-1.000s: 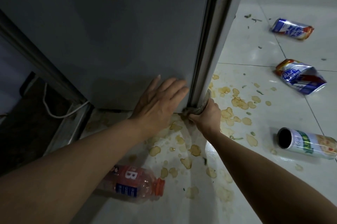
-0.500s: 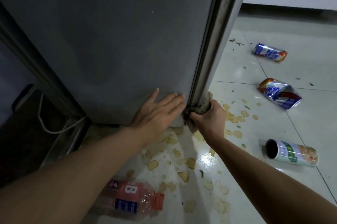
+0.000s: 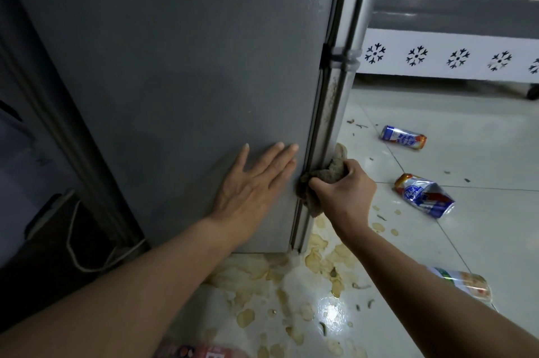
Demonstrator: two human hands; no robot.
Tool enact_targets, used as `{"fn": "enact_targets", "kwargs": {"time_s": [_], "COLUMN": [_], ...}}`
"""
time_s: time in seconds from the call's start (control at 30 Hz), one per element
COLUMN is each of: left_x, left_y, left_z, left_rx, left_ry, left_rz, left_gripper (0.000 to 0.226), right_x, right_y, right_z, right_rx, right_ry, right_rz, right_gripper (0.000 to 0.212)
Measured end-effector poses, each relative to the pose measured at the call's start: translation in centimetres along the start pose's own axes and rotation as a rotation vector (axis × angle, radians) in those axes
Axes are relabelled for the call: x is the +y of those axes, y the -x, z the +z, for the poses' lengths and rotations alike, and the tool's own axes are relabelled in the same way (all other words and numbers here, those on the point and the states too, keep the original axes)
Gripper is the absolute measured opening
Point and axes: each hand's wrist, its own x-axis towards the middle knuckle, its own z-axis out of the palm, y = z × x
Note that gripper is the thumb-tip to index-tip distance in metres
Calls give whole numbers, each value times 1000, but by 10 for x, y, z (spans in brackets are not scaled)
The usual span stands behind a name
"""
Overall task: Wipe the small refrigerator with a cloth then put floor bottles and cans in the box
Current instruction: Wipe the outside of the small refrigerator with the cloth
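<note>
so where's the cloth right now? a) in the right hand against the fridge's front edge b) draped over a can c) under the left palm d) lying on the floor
a: the right hand grips the cloth against the refrigerator edge, while the left hand lies flat on its side.

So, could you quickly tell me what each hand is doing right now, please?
Left hand: open, flat against the refrigerator side.
Right hand: closed, gripping the cloth at the door edge.
</note>
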Motion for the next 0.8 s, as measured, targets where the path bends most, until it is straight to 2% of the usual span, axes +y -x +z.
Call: {"fn": "enact_targets", "kwargs": {"time_s": [0.2,0.43,0.57,0.67,0.8], "left_x": [-6,-15,-18,-22,-41], "left_y": [-1,-7,-10,-10,-9], "left_z": [-4,-29,-52,-72,-105], "left_rx": [-35,-219,-302,-201,38], "left_ry": [-15,-41,-54,30,64], "left_rz": [32,84,133,102,7], "left_gripper": [76,80,84,75,72], "right_x": [-51,-102,-113,-112,-105], "right_y": [-27,-50,-52,-49,-43], "right_z": [-26,-49,-52,-57,-60], "right_rx": [92,190,167,92,-71], "right_ry": [-80,-116,-154,-201,-182], "right_rz": [-70,-116,-97,-97,-91], "right_gripper": [37,41,48,56,83]}}
